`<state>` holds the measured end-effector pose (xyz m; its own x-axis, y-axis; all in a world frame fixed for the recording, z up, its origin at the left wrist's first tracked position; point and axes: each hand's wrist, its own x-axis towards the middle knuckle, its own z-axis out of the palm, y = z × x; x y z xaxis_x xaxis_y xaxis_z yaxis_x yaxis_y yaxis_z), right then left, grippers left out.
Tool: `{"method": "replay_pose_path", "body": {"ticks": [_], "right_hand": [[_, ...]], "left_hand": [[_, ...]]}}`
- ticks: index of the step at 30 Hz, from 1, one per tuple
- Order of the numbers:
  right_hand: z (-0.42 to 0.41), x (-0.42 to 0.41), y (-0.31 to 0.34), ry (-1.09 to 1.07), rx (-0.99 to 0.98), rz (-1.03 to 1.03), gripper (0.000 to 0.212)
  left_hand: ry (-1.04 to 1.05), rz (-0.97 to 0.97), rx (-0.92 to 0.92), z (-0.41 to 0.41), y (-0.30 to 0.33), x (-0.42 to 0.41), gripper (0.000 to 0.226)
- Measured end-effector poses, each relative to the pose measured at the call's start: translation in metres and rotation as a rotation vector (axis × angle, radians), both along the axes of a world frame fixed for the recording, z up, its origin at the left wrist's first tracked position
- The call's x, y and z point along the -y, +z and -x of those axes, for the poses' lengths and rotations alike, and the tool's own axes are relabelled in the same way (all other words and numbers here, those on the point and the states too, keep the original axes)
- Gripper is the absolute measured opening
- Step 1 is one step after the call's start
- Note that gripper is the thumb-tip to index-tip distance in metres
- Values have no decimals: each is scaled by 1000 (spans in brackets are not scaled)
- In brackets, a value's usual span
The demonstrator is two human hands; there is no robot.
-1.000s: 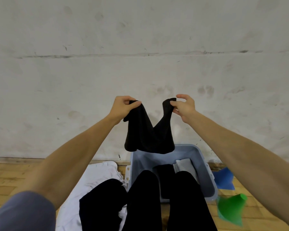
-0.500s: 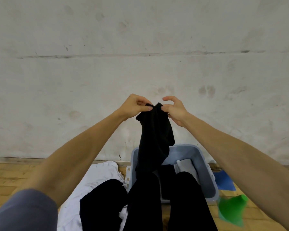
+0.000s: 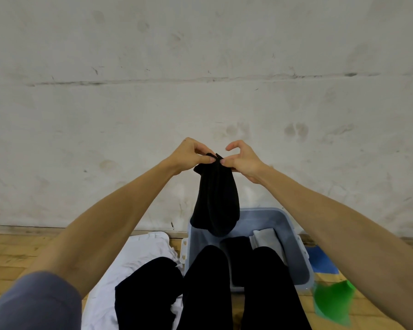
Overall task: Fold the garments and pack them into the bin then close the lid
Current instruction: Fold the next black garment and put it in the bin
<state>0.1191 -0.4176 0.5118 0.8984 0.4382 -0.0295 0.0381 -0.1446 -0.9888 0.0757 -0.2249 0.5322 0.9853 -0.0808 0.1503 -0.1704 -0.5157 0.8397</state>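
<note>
head view: left hand [image 3: 191, 155] and right hand [image 3: 242, 160] have come together from well apart a second ago, both pinching the top of the black garment [image 3: 216, 198]. it's now doubled, hanging above the open bin [image 3: 298, 248]. fold done, packing next.

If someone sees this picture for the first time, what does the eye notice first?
First, the two hands, left hand and right hand, pinching a black garment that hangs in front of the pale wall. Below it stands the open grey bin, holding folded clothes.
</note>
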Motion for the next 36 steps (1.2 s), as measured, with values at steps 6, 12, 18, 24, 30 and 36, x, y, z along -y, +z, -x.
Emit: {"method": "replay_pose_path", "body": {"ticks": [6,12,18,24,30,36], "right_hand": [[7,3,-24,5,46,126,43],[22,1,-53,-14,14,117,31],[31,-1,-94,-41,-22,185,25],[27,-24,-109,-204,-276,265,8],[-11,6,-67,-269,-279,330,11],[-41,26,-10,-169,-425,323,11]], "left_hand": [[47,58,10,2,4,-2,13],[115,53,-5,7,8,-8,9],[121,87,9,14,19,-20,12],[137,97,29,21,26,-39,13],[219,87,7,33,-2,-83,10],[225,89,-86,42,-52,-110,23]]}}
